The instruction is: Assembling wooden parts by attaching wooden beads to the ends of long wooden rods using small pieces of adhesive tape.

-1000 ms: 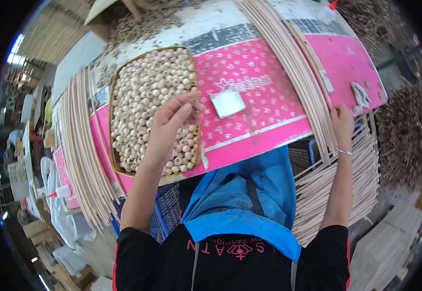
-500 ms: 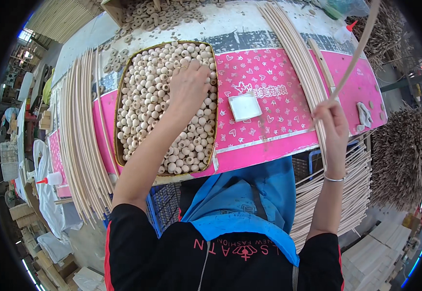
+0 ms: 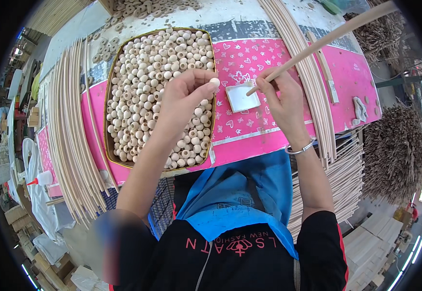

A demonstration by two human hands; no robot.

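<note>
Between thumb and forefinger, my left hand [image 3: 184, 99] pinches a small wooden bead [image 3: 214, 82] over the right rim of the bead tray. That tray [image 3: 107, 140] is shallow, yellow-edged and full of round drilled wooden beads. A long wooden dowel [image 3: 327, 41] is gripped near its lower end by my right hand [image 3: 282, 94], slanting up to the far right. The dowel's near tip hangs over a small square container [image 3: 242, 98] with white contents. Bead and dowel tip are apart.
Bundles of dowels lie left of the tray [image 3: 70, 131] and on the right of the table [image 3: 300, 53]. A wooden strip [image 3: 325, 70] and a grey cloth [image 3: 359, 110] lie farther right. Wooden rings [image 3: 106, 48] are scattered at the back left. A white bottle [image 3: 43, 178] stands left.
My left hand has come out of the beads toward the right with one bead. My right hand has moved left, bringing the dowel's tip over the square container.
</note>
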